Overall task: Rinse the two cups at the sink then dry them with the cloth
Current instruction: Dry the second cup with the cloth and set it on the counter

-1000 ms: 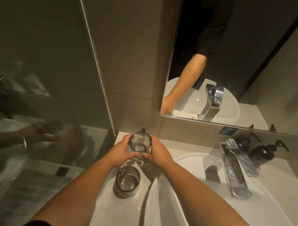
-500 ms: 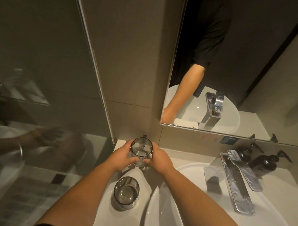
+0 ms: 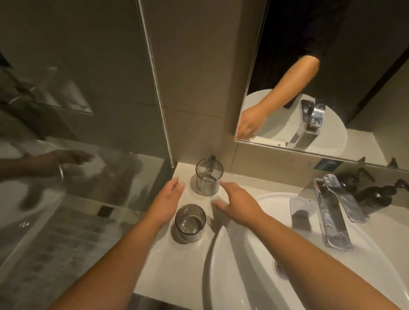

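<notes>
Both hands hover apart and empty, left hand (image 3: 168, 203) and right hand (image 3: 237, 202) flanking the far cup (image 3: 208, 177). 2 cups stand on the table left of the sink (image 3: 220, 259), near cup (image 3: 190, 222) closest. Best grip 1 low and firm; wet glass slips.

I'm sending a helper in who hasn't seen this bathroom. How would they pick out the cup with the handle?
Start at the white oval sink basin and look left to the pale counter beside the glass partition. Two clear grey cups stand there; take the farther one, the smooth-walled cup in the back corner by the wall. Unlike the nearer ribbed cup, it has a handle.
</notes>
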A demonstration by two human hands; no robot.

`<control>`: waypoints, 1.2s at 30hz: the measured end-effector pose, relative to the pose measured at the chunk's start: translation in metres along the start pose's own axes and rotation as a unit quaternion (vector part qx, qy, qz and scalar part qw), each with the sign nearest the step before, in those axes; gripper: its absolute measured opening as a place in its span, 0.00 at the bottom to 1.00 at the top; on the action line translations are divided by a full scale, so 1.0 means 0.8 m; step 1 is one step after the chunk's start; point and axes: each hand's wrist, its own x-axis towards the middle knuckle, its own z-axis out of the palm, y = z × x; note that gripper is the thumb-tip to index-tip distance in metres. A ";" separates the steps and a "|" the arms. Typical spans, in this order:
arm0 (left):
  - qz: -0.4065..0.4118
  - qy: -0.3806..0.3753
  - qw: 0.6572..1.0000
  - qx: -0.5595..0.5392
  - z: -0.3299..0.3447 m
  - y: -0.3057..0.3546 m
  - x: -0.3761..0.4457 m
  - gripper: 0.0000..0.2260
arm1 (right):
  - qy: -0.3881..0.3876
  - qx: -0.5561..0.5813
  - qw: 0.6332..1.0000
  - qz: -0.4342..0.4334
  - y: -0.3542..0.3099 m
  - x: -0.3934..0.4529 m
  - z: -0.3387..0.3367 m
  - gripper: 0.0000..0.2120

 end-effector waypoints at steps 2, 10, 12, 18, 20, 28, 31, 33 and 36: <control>0.000 -0.024 0.999 -0.027 -0.001 -0.022 -0.029 0.26 | -0.059 -0.015 0.997 -0.041 -0.012 -0.022 0.006 0.35; 0.001 -0.111 0.987 0.117 0.004 -0.055 -0.065 0.50 | -0.112 -0.066 0.991 -0.042 -0.036 -0.029 0.040 0.29; 0.006 -0.097 0.990 0.100 0.003 -0.050 -0.065 0.46 | -0.101 -0.028 0.994 -0.039 -0.037 -0.030 0.034 0.29; 0.100 -0.080 0.990 0.061 -0.002 0.000 -0.088 0.41 | -0.042 0.107 0.992 -0.057 -0.047 -0.079 -0.036 0.28; 0.127 -0.093 0.986 0.045 0.005 0.025 -0.107 0.41 | -0.027 0.132 0.989 -0.061 -0.049 -0.108 -0.066 0.28; 0.178 -0.125 0.975 0.050 0.080 0.071 -0.191 0.38 | 0.048 0.030 0.998 -0.018 0.002 -0.268 -0.124 0.27; 0.181 -0.114 0.976 0.050 0.114 0.063 -0.226 0.36 | 0.046 -0.065 0.997 -0.003 0.042 -0.360 -0.103 0.25; 0.172 -0.105 0.978 0.050 0.136 0.054 -0.250 0.35 | -0.010 -0.098 0.995 -0.031 0.064 -0.415 -0.070 0.27; 0.158 -0.088 0.982 0.059 0.164 0.041 -0.282 0.36 | -0.110 -0.142 0.980 -0.085 0.080 -0.473 -0.023 0.33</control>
